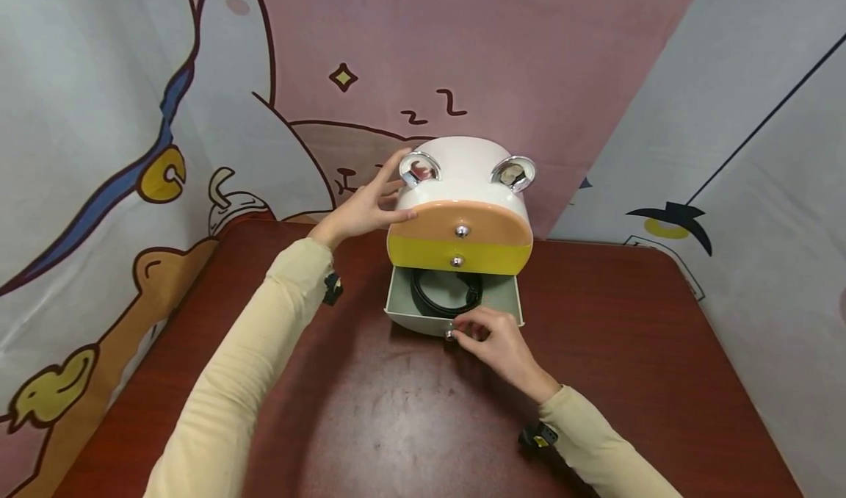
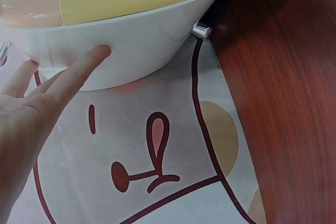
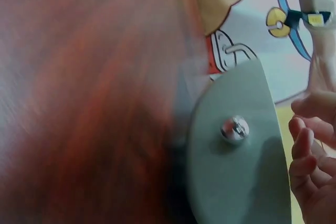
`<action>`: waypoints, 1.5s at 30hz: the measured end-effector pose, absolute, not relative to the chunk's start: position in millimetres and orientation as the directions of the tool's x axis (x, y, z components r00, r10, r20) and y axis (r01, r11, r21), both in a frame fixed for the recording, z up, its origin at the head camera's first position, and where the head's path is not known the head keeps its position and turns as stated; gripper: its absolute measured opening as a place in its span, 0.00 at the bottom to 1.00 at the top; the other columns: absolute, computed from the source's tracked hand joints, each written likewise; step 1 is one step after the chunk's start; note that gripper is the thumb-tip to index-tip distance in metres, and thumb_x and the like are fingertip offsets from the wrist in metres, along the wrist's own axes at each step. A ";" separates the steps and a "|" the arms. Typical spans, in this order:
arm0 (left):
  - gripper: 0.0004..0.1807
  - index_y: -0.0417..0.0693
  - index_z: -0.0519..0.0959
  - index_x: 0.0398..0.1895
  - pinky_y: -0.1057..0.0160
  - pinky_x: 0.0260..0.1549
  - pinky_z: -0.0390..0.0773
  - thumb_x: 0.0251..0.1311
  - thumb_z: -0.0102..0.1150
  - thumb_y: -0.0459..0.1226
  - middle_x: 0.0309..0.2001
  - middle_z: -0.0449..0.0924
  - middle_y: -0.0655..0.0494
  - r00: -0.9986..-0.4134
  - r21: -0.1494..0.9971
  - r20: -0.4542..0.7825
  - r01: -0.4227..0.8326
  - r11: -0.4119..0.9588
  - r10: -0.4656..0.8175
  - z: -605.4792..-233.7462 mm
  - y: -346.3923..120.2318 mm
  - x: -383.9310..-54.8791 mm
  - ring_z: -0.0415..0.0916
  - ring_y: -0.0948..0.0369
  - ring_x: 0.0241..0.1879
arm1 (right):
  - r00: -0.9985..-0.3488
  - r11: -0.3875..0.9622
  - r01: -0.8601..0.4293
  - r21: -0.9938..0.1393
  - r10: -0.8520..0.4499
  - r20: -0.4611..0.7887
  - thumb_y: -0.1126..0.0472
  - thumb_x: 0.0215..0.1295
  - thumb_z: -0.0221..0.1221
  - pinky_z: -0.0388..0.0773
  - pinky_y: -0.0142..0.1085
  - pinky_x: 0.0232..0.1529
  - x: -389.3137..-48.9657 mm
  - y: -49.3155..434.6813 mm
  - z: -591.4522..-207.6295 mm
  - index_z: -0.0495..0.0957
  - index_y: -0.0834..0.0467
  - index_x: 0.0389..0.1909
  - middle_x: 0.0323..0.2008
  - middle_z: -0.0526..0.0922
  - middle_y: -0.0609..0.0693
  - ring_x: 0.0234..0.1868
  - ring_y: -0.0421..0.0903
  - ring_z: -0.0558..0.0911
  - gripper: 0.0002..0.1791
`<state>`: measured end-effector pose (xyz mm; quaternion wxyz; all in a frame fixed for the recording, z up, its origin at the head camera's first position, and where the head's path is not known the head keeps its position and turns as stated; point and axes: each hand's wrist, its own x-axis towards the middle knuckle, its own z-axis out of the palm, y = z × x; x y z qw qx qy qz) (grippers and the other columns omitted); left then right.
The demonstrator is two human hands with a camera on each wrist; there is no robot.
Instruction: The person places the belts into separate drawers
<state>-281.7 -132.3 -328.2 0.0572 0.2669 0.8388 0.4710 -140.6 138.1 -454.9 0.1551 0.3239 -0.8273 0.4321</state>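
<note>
A small white cabinet [image 1: 463, 171] has a peach drawer [image 1: 423, 225] on top, a yellow drawer [image 1: 492, 254] below it, and a grey-green drawer [image 1: 413, 323] pulled out at the bottom. Inside the pulled-out drawer lies a coiled black cable [image 1: 423, 303]. My left hand [image 1: 363, 208] rests on the cabinet's left side with fingers spread, and the left wrist view shows its fingertips on the white wall. My right hand [image 1: 499, 344] is at the front of the bottom drawer, fingers loosely bent. In the right wrist view the silver knob [image 3: 234, 129] shows uncovered, apart from the fingers.
Two shiny ear-like rings, one of them the right ring [image 1: 514, 173], stick out from the cabinet's top. The cabinet stands on a dark red-brown table [image 1: 634, 351]. Close behind it hangs a cartoon-printed cloth [image 1: 562, 57], which also runs along both sides.
</note>
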 end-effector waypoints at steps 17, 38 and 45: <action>0.53 0.90 0.39 0.71 0.49 0.46 0.78 0.57 0.68 0.45 0.71 0.58 0.44 -0.851 0.828 0.153 0.388 0.405 0.502 -329.1 -131.1 -284.2 0.61 0.43 0.66 | -0.879 0.597 -0.454 -0.662 -0.178 0.443 0.65 0.49 0.73 0.75 0.27 0.21 -128.1 128.8 -486.6 0.87 0.57 0.28 0.19 0.83 0.41 0.18 0.31 0.79 0.05; 0.52 0.84 0.40 0.74 0.45 0.53 0.72 0.59 0.67 0.43 0.70 0.58 0.41 -0.848 0.830 0.156 0.391 0.398 0.507 -324.3 -130.9 -279.5 0.62 0.45 0.66 | -0.866 0.745 -0.305 -0.593 0.042 0.498 0.50 0.48 0.74 0.71 0.36 0.18 -128.8 112.7 -498.3 0.84 0.50 0.18 0.15 0.81 0.39 0.17 0.35 0.78 0.11; 0.53 0.82 0.40 0.74 0.46 0.52 0.74 0.58 0.68 0.45 0.70 0.59 0.43 -0.846 0.824 0.165 0.401 0.400 0.507 -329.0 -132.0 -282.1 0.62 0.46 0.66 | -0.870 0.704 -0.305 -0.642 0.069 0.489 0.52 0.48 0.74 0.72 0.37 0.19 -132.0 113.1 -500.2 0.85 0.51 0.20 0.16 0.81 0.38 0.17 0.33 0.78 0.09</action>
